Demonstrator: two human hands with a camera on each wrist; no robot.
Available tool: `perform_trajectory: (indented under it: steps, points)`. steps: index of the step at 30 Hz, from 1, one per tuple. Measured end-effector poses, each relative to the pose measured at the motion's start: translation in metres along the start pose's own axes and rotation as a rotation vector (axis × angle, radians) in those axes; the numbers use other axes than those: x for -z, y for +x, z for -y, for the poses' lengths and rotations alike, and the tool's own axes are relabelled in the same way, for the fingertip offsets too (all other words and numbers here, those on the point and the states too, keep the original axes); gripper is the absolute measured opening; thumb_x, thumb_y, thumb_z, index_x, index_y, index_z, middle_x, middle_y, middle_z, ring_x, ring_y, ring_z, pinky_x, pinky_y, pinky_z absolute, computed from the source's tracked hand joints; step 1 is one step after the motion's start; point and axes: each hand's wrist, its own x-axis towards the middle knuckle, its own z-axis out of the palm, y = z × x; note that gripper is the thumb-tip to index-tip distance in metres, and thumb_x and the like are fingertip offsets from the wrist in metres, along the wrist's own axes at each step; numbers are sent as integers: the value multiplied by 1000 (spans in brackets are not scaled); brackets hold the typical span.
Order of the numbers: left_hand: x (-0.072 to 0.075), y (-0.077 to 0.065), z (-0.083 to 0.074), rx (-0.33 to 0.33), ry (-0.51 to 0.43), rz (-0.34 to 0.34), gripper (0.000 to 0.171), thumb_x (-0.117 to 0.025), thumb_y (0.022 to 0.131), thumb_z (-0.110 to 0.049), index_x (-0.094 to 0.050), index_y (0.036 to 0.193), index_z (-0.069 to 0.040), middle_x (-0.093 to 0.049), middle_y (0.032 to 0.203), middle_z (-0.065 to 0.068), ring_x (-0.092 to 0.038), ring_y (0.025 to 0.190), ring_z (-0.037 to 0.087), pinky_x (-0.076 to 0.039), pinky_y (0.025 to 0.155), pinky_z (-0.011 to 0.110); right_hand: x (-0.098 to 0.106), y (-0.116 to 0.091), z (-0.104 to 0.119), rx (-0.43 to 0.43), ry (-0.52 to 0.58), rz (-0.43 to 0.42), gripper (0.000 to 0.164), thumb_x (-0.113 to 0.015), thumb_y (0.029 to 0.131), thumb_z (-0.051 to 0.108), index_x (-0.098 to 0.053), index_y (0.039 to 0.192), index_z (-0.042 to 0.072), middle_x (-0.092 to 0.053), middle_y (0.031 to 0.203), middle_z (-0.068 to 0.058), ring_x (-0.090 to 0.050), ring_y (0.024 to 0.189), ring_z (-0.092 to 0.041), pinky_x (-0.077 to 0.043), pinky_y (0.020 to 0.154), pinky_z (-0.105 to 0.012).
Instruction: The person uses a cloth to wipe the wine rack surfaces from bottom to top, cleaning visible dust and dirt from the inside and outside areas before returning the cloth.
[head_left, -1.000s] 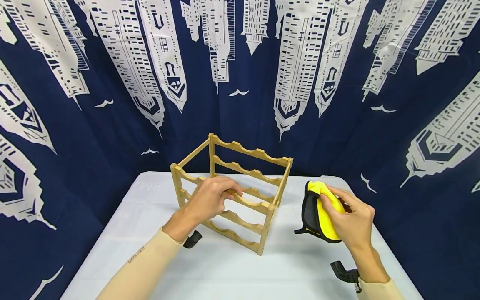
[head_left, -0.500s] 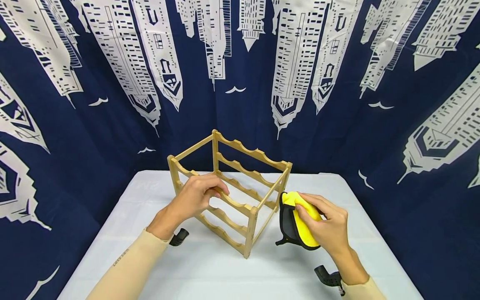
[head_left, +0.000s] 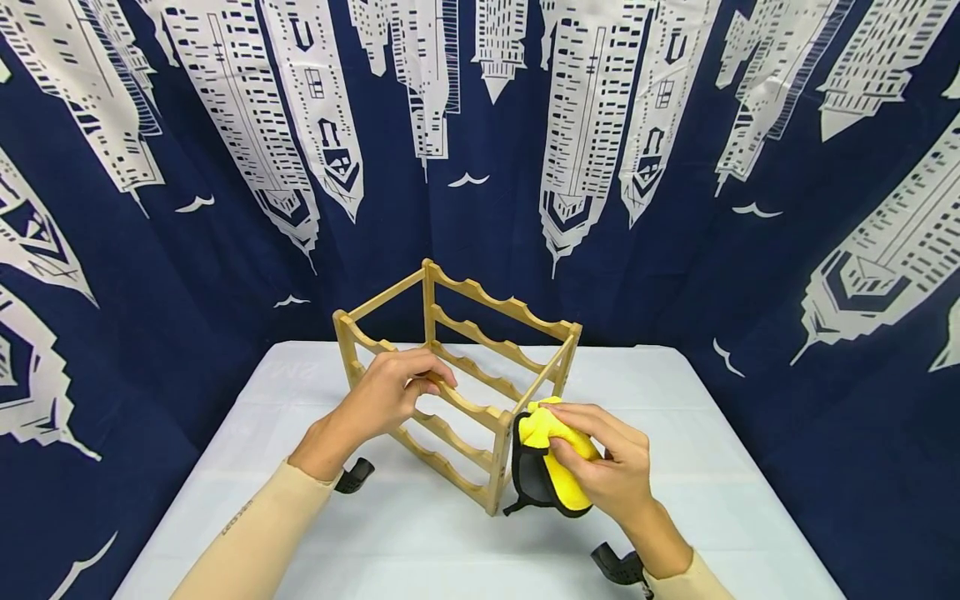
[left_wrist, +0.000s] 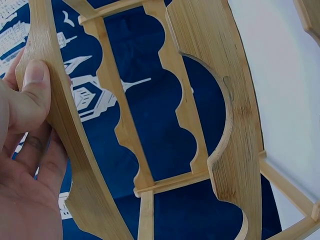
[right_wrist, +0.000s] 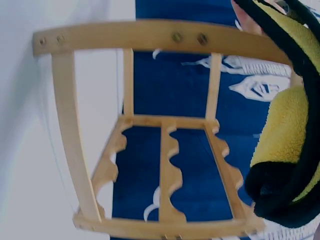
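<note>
A light wooden wine rack (head_left: 497,467) with scalloped rails stands on the table. My left hand (head_left: 386,387) grips its near top rail; in the left wrist view the thumb (left_wrist: 36,82) lies on one face of that rail (left_wrist: 82,145), with fingers behind it. Between thumb and fingers, my right hand (head_left: 611,471) pinches a folded yellow cleaning cloth (head_left: 562,442) with black edging and a dark grey side. The cloth hangs right beside the rack's near right corner post. Whether it touches the wood, I cannot tell. Cloth (right_wrist: 282,127) and rack end also show in the right wrist view.
A white cloth covers the table (head_left: 697,467). Behind and on both sides hangs a navy curtain (head_left: 480,225) printed with white buildings. Black camera mounts (head_left: 618,565) sit under both wrists.
My right hand has carried the yellow cloth leftward and slightly down to the rack's corner post. The rack's near end first shifted a little left and toward me, with my left hand still on it.
</note>
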Motion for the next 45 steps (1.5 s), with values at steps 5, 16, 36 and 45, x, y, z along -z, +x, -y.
perform_trajectory:
  steps: [5, 16, 36, 45]
  points:
    - [-1, -2, 0, 35, 2, -5, 25, -85, 98, 6, -86, 111, -16, -87, 108, -2, -79, 94, 12, -70, 85, 28, -26, -8, 1, 13, -80, -1, 32, -90, 105, 22, -87, 120, -6, -81, 118, -27, -82, 102, -23, -66, 100, -15]
    - [2, -5, 0, 43, -12, 7, 27, -86, 98, 6, -86, 115, -16, -88, 114, -1, -84, 100, 17, -72, 90, 30, -63, -34, 21, -242, -194, -154, 52, -90, 104, 30, -70, 120, -15, -67, 121, -32, -71, 120, -20, -63, 105, -14]
    - [-11, 1, -27, -56, -37, 56, 17, -87, 107, -18, -91, 123, -22, -89, 119, -11, -80, 115, 11, -64, 110, 46, -69, -49, 32, -429, -286, -34, 48, -106, 78, -6, -76, 113, 4, -75, 111, -12, -76, 107, -16, -66, 96, -14]
    - [-23, 5, -41, -67, 6, -10, 9, -93, 101, -22, -93, 110, -21, -86, 102, -9, -75, 89, 3, -55, 124, 73, -64, -67, 29, -496, -302, 142, 47, -108, 75, -6, -74, 104, 10, -76, 101, -2, -79, 88, -16, -69, 84, -19]
